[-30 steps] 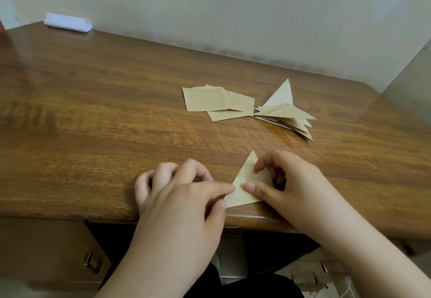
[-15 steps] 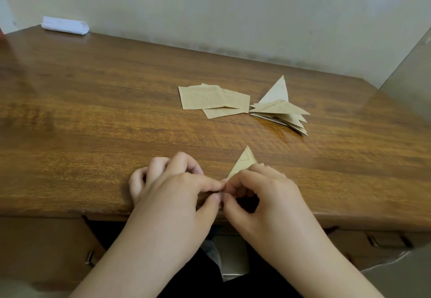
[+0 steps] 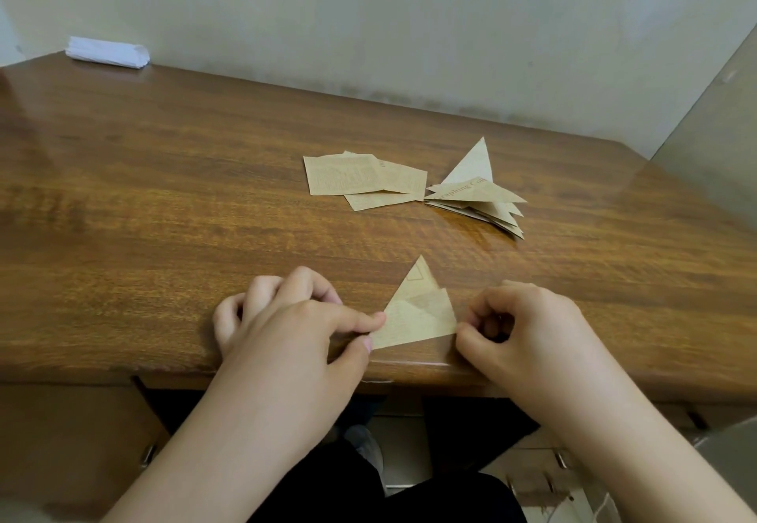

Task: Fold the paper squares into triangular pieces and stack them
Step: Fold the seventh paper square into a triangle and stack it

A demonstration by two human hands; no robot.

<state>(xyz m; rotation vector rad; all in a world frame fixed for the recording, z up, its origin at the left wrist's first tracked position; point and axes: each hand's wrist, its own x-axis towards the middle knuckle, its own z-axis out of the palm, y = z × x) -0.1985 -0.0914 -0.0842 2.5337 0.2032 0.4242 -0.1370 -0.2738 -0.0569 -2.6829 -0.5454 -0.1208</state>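
We list one folded triangle (image 3: 413,317) of tan printed paper, lying flat near the near edge of the table (image 3: 164,211), its apex toward the far edge and a smaller folded flap showing across its upper right part.

We list the left hand (image 3: 295,326): index finger and thumb pinch the triangle's left corner, the other fingers curled and resting on the wood beside it.

We list the right hand (image 3: 520,330): fingers curled, thumb and fingertip at the triangle's right corner. We cannot tell for sure whether they pinch the paper or only touch its tip.

We list a few unfolded paper squares (image 3: 360,178), overlapping one another and lying flat toward the middle of the table, well apart from the hands.

We list a stack of folded triangles (image 3: 479,199), just beside the squares on their right and touching their edge. The pieces lie loosely fanned, and one stands tilted up with its point toward the far edge. Printed lettering shows on the top piece.

We list a white wrapped bundle (image 3: 108,52) at the far left corner of the table, against the wall (image 3: 409,10).
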